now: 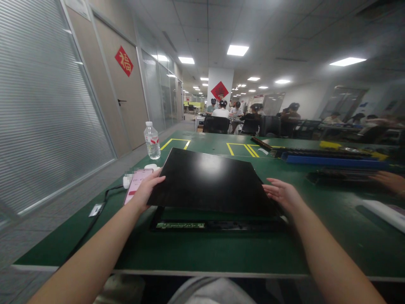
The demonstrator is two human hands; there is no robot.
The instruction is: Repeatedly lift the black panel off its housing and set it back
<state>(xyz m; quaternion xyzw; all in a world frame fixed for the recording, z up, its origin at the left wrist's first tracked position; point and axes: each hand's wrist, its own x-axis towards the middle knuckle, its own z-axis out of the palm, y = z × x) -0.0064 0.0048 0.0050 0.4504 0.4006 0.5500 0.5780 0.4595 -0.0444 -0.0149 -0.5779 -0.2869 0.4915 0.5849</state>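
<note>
A flat black display panel (209, 181) is held tilted above the table in front of me. My left hand (146, 189) grips its left edge, with the thumb on top and the other fingers mostly hidden. At the right edge is my right hand (281, 193), its fingers stretched out and their tips at the rim; firm contact cannot be made out. Below the panel lies a black frame (247, 226), partly covered, with a green circuit board (180, 225) along its near side. Beside my left hand, a phone (136, 183) with a pink screen leans against something white.
A water bottle (152, 141) stands on the green table (202, 255), at the back left. A black cable (95, 221) runs along the left. Long dark strips and a blue tray (332, 160) lie at the right, near another person's hand (390, 181) and a white object (384, 214).
</note>
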